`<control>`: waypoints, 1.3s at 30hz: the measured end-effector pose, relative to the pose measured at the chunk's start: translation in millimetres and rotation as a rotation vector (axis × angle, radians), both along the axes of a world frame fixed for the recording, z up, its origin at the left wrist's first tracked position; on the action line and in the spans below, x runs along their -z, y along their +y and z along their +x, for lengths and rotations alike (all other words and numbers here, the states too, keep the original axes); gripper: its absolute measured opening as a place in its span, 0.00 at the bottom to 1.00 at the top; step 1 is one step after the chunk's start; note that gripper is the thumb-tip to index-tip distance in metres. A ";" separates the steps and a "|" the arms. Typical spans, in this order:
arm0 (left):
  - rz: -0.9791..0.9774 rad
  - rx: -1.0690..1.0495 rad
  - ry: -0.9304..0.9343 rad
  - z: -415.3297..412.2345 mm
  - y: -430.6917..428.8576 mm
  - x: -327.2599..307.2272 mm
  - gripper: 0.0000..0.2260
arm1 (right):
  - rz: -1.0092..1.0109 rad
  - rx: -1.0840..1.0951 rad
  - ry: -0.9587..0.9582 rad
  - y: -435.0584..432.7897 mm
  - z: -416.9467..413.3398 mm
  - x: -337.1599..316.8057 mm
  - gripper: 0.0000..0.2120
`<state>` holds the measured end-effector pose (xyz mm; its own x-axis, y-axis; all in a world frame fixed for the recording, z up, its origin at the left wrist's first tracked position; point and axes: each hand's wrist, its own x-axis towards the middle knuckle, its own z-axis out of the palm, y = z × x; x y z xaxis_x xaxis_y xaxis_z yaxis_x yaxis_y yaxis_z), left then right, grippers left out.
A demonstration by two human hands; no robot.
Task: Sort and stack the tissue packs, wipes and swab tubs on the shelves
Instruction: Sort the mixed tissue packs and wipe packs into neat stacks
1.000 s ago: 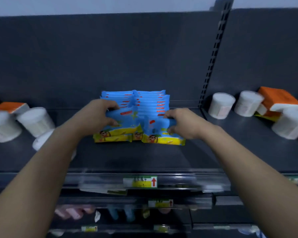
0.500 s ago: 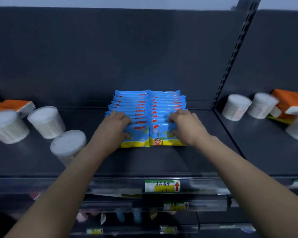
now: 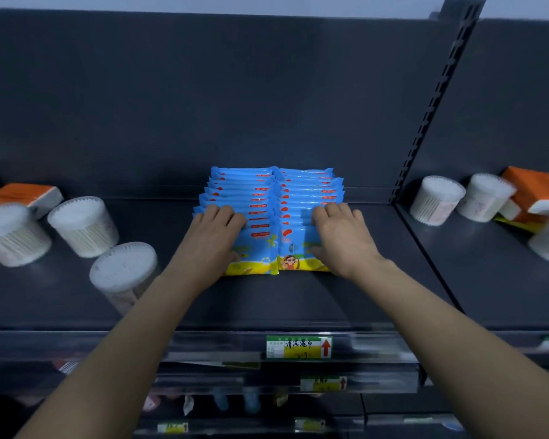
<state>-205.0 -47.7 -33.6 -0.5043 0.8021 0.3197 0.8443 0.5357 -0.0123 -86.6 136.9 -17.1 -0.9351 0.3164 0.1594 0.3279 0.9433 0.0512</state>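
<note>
Dark grey shelf (image 3: pixel 298 299), top deck, plain back panel behind. Wipes sit mid-shelf in two rows side by side, touching: left wipes row (image 3: pixel 244 198) and right wipes row (image 3: pixel 311 191). Blue packs stand on edge, front to back.

Your left hand (image 3: pixel 214 239) is at the front of the left wipes row. Its fingers curl over the pack tops and the thumb's on the front face, so it's pinching the front few packs. Your right hand (image 3: pixel 341 240) has the same grip on the right wipes row, thumb low on the front pack. Pack count under each hand: can't tell.

L side: three left swab tubs (image 3: pixel 83 226), apart from the wipes. The nearest tub (image 3: pixel 124 274) is prob. tipped over, but it's too blurred to be sure. Left tissue pack (image 3: pixel 23 194), orange, sits behind them.

R bay, past the slotted upright (image 3: pixel 431 106): two right swab tubs (image 3: pixel 436 199) side by side, with the right tissue packs (image 3: pixel 533 185) just beside them.

Price tag (image 3: pixel 298 346) w/ red arrow is on the front rail below the wipes.
</note>
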 end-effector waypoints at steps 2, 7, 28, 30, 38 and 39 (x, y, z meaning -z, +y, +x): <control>-0.025 -0.013 0.007 2.1 -0.6 -0.3 0.26 | 0.017 -0.018 0.016 -0.1 2.2 0.3 0.20; 0.051 -0.066 -0.046 14.0 6.3 -8.3 0.23 | -0.027 -0.049 0.109 9.4 18.2 -6.0 0.21; 0.300 0.602 -0.325 311.3 356.4 -53.8 0.08 | -0.094 0.385 0.197 278.3 350.1 -37.4 0.16; 0.281 0.637 -0.356 339.1 389.0 -50.9 0.09 | -0.127 0.442 0.186 308.9 382.0 -34.6 0.18; 0.234 0.600 -0.449 375.4 477.2 -47.9 0.09 | -0.297 0.683 0.187 396.3 440.4 -20.5 0.18; 0.232 0.588 -0.446 370.7 486.5 -48.5 0.08 | -0.317 0.714 0.179 405.6 441.4 -18.0 0.18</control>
<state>165.7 438.8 14.9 -0.1372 0.9151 0.3791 0.8894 -0.0546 0.4539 354.8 542.5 0.9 -0.4583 0.8842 0.0898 0.8360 0.4632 -0.2942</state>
